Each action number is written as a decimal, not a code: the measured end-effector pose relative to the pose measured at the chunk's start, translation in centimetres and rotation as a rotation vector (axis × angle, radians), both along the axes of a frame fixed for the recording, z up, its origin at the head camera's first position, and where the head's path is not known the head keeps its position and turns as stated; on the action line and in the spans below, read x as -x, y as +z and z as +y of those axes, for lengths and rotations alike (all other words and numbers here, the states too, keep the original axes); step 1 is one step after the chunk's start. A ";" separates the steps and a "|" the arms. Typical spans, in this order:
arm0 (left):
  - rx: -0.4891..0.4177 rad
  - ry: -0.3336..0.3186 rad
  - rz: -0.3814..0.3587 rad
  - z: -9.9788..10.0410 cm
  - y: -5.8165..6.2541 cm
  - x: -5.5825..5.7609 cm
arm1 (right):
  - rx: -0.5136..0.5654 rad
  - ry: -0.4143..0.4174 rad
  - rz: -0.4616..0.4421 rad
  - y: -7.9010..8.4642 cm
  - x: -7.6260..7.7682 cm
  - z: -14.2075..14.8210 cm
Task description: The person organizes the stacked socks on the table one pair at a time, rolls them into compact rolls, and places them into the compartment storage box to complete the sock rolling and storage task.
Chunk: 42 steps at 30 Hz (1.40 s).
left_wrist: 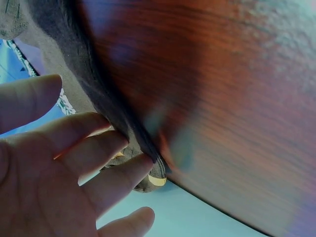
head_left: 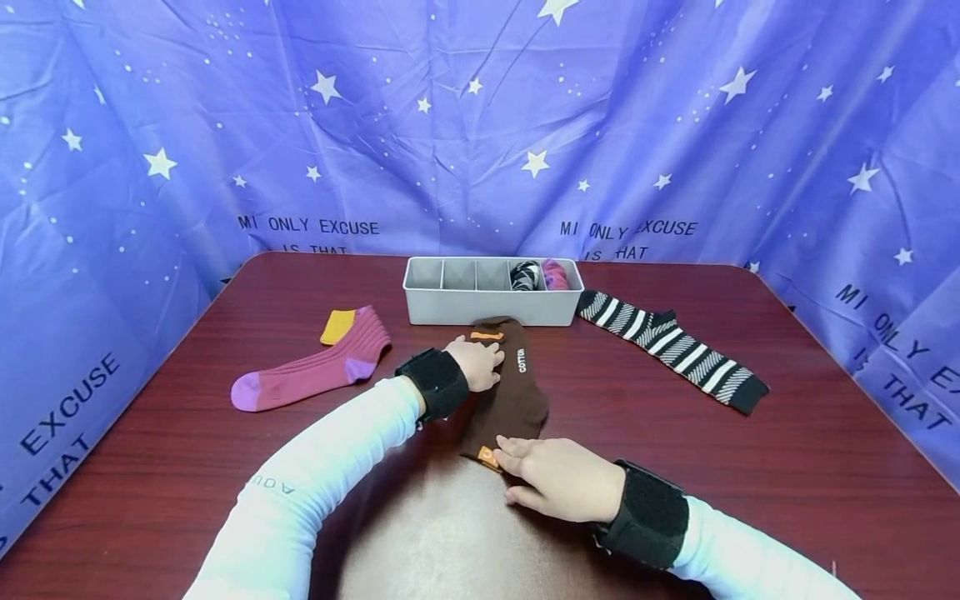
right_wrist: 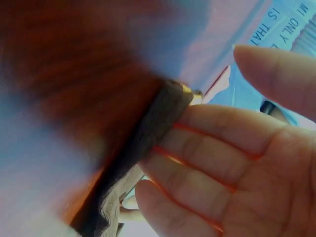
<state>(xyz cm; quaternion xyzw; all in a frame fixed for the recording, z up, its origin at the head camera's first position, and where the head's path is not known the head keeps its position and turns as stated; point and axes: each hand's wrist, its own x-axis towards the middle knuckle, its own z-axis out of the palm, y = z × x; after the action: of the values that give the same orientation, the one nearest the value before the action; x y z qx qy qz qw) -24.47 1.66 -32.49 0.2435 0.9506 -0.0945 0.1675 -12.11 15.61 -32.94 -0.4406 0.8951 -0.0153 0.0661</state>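
Observation:
A brown sock point(head_left: 501, 400) with orange marks and white lettering lies lengthwise on the table, its far end close to the grey box. Near that far end, my left hand point(head_left: 477, 363) rests on the sock with its fingers extended. My right hand point(head_left: 558, 475) touches the near end beside an orange tag, fingers fairly straight. In the left wrist view the fingertips point(left_wrist: 143, 160) meet the edge of the brown fabric. The right wrist view shows straight fingers point(right_wrist: 197, 148) against the sock's other end. Neither hand is curled round the fabric.
Behind the sock stands a grey divided box point(head_left: 491, 308); a black-and-white rolled sock point(head_left: 525, 276) and a pink one point(head_left: 555, 275) fill its right compartments. A pink sock point(head_left: 307, 375) with yellow cuff lies left, a black-and-white striped sock point(head_left: 675, 346) right. A starry curtain point(head_left: 450, 125) hangs behind.

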 end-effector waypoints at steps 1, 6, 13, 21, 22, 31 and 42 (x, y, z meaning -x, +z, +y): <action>0.002 0.003 0.001 0.0 -0.1 0.0 | 0.003 -0.001 -0.012 0.0 0.1 0.0; -0.011 -0.001 -0.010 -0.3 -0.1 0.0 | 0.007 0.008 -0.050 0.4 0.7 0.3; -0.278 -0.175 0.135 -2.4 1.2 -1.9 | 0.113 0.022 0.030 1.6 1.7 1.2; -0.529 -0.376 0.104 -5.9 1.0 -6.8 | 0.242 -0.049 0.049 2.0 1.9 1.9; -0.524 -0.385 0.074 -6.1 0.8 -7.4 | 0.245 -0.055 0.048 1.9 1.9 1.9; -0.381 -0.367 0.000 -6.2 0.1 -10.5 | 0.230 0.053 -0.011 0.9 1.6 1.3; -0.264 -0.471 0.185 -5.5 0.2 -12.7 | 0.190 0.111 0.011 0.6 1.8 1.5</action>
<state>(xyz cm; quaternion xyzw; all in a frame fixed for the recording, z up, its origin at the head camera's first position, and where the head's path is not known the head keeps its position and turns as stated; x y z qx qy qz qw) -11.81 -3.87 -32.34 0.4676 0.8832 -0.0281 0.0204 -13.96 17.12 -32.30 -0.4940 0.8641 -0.0942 0.0199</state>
